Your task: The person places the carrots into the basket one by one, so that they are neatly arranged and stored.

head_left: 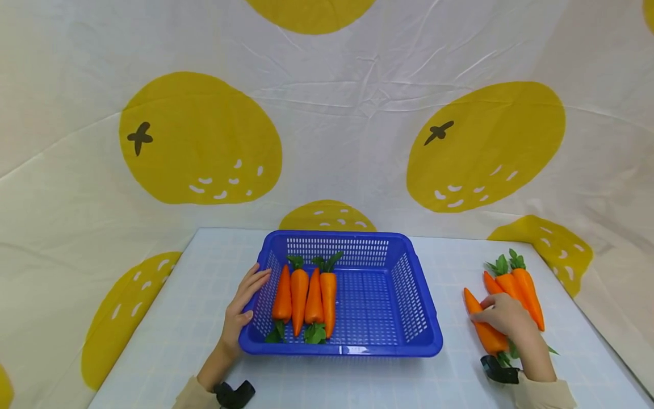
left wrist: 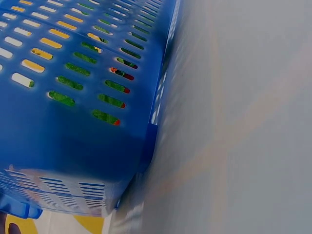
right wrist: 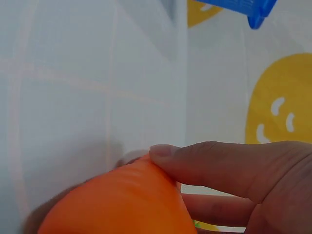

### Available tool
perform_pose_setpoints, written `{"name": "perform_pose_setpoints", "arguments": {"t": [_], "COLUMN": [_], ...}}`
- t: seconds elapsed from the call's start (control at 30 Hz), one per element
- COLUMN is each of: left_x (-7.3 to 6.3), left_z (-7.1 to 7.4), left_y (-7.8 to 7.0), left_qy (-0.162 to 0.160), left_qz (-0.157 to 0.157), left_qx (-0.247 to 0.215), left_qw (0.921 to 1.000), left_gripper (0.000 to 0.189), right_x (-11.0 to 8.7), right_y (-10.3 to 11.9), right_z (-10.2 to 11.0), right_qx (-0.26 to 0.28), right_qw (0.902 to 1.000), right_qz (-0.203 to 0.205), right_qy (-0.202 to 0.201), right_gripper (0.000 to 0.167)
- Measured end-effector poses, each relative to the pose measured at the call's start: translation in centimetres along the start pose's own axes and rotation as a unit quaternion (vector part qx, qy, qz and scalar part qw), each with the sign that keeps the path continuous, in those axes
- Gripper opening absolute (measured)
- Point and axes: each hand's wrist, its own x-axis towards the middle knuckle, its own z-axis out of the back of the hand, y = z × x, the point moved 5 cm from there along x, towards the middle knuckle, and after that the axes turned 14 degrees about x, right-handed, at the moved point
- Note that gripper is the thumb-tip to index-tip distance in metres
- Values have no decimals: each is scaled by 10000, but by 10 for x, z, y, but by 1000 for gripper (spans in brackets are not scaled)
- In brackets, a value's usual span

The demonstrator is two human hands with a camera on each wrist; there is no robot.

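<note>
Right now your right hand (head_left: 503,318) curls round a carrot (head_left: 485,332) on the table (head_left: 168,335), w/ two more carrots (head_left: 521,287) just beside it. Your left hand (head_left: 244,309), fingers straight, rests vs the blue basket's (head_left: 409,295) left wall; four carrots (head_left: 305,298) lie inside.

From my remote station I see a pale blue tiled table (head_left: 204,318) set against a white backdrop printed with yellow fruit. A blue slotted basket (head_left: 409,307) sits directly on it at centre, toward the near edge. On the right side, well apart from the basket, a small cluster of orange carrots (head_left: 526,289) with green tops lies on the tabletop, one carrot (head_left: 487,335) nearest the near edge, leaves pointing toward me.
</note>
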Motion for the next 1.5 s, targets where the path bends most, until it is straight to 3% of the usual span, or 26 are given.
{"name": "perform_pose_setpoints", "arguments": {"t": [0.27, 0.53, 0.77, 1.07, 1.5], "left_x": [1, 1, 1, 0, 0], "left_z": [-1, -2, -1, 0, 0], "left_y": [2, 3, 2, 2, -1], "left_qy": [-1, 26, 50, 8, 5], "left_qz": [-53, 77, 139, 101, 111], "left_qx": [1, 6, 13, 53, 24], "left_qw": [10000, 10000, 9999, 9999, 9999], "left_gripper": [55, 55, 55, 55, 55], "right_x": [-6, -12, -17, -25, -42], "right_y": [9, 26, 51, 84, 139], "right_z": [5, 18, 29, 35, 28], "right_qx": [22, 284, 228, 197, 691], "right_qw": [9995, 9975, 9968, 9947, 9850], "right_qz": [325, 630, 757, 990, 1463], "right_qy": [7, -106, -105, -187, -600], "right_gripper": [52, 65, 71, 66, 68]}}
